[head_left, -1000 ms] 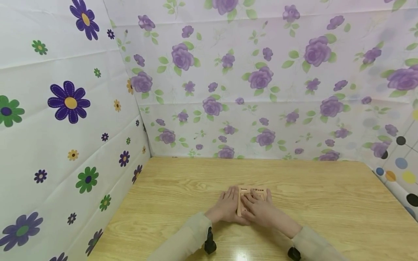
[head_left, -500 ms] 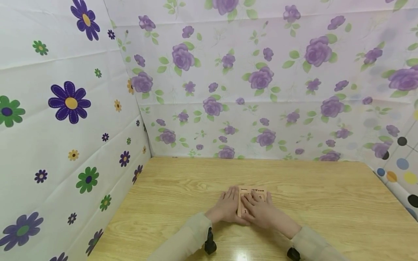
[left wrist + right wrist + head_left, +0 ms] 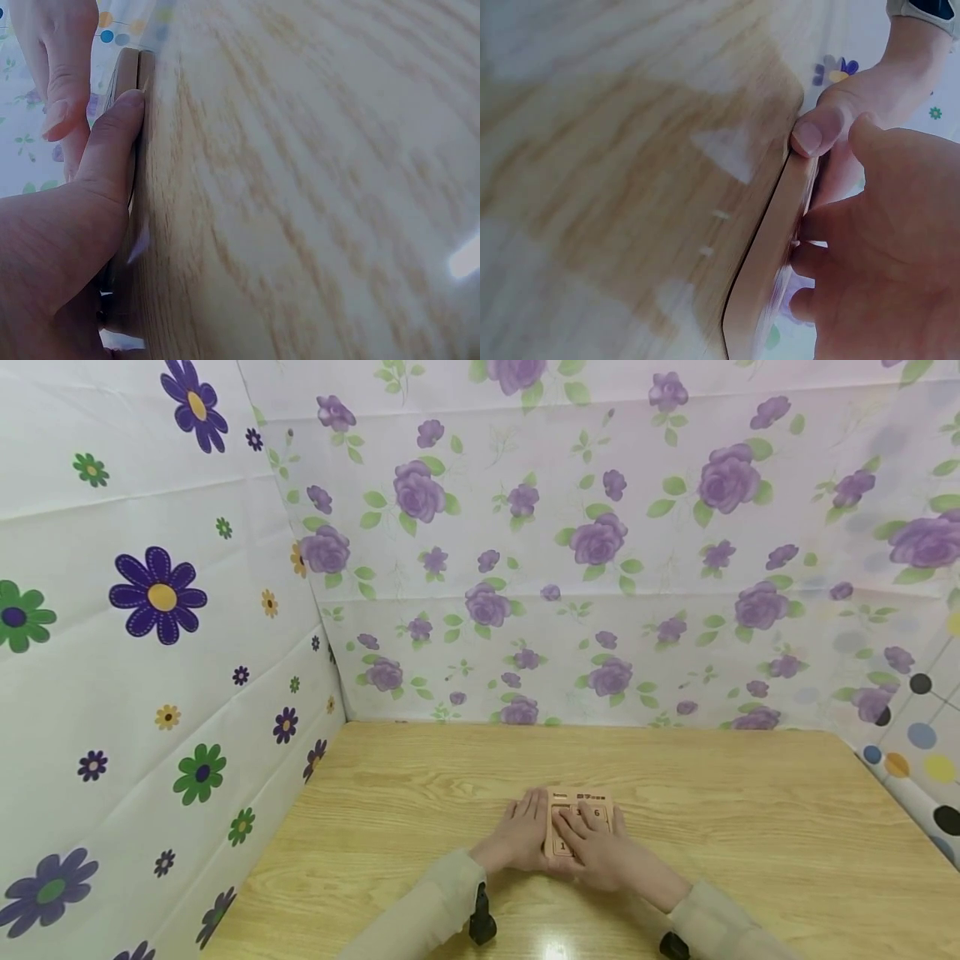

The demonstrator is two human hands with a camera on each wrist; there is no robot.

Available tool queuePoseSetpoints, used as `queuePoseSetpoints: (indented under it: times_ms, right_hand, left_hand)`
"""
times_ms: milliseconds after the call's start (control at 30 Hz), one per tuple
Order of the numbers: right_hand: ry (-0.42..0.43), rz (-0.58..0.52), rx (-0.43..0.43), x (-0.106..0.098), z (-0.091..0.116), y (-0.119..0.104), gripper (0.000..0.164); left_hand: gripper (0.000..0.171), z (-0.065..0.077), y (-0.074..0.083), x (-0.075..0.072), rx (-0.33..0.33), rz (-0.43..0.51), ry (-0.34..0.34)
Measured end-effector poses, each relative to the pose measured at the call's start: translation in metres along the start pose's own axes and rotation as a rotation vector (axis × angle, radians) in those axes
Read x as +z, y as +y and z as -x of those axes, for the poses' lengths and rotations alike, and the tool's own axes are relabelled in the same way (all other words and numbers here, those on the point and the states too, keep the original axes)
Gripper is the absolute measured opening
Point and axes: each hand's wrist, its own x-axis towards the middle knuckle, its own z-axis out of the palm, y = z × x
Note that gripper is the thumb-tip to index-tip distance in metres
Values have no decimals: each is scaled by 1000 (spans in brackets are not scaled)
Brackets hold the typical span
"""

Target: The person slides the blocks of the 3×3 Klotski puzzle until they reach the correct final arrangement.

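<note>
A wooden number sliding puzzle (image 3: 597, 815) lies flat on the table, its tiles 1, 3 and 6 partly showing. My left hand (image 3: 519, 839) holds it, fingers along its left side and thumb at the near edge. In the left wrist view that thumb (image 3: 112, 142) presses the puzzle's edge (image 3: 127, 71). My right hand (image 3: 606, 857) lies over the tiles with fingertips touching them, and one finger runs along the right side. It covers the middle and near right of the board. In the right wrist view its fingers bend down towards the puzzle (image 3: 761, 277).
The wood-grain table (image 3: 420, 777) spreads around the puzzle. Behind it hangs a cloth with purple roses (image 3: 465, 527). A flowered cloth (image 3: 135, 693) stands along the left and a dotted one (image 3: 918, 760) at the right.
The right hand's fingers have shifted slightly over the tiles, and more of the 3 and 6 tiles shows now. The left hand and the board stay where they were.
</note>
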Motion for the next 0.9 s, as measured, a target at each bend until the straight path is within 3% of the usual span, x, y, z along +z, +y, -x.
queuePoseSetpoints:
  times_ms: [267, 900]
  right_hand:
    - [-33, -17, -8, 2, 2, -2, 82]
    - [-45, -28, -23, -7, 14, -12, 80]
  left_hand:
    - [121, -1, 0, 4, -13, -13, 0]
    - [123, 3, 1, -2, 1, 23, 20]
